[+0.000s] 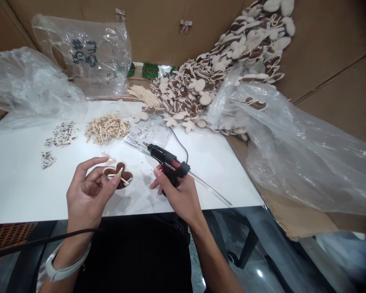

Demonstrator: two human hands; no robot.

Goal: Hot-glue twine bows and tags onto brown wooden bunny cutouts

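Between the thumb and fingers of my left hand is a brown felt piece with rounded lobes. A cream string bow lies across it under my thumb, and a small printed tag shows at its right side. My right hand is wrapped round the handle of a black glue gun. Its nozzle points up and left, above the table and apart from the felt piece. A clear glue stick sticks out of its back end. A loose cream bow lies just beyond my left fingers.
Beyond my hands lie a heap of cream string bows and small printed tags. A large pile of felt pieces rises at the back right. Plastic bags cover the right side; another bag stands back left. The gun's cord crosses the table.
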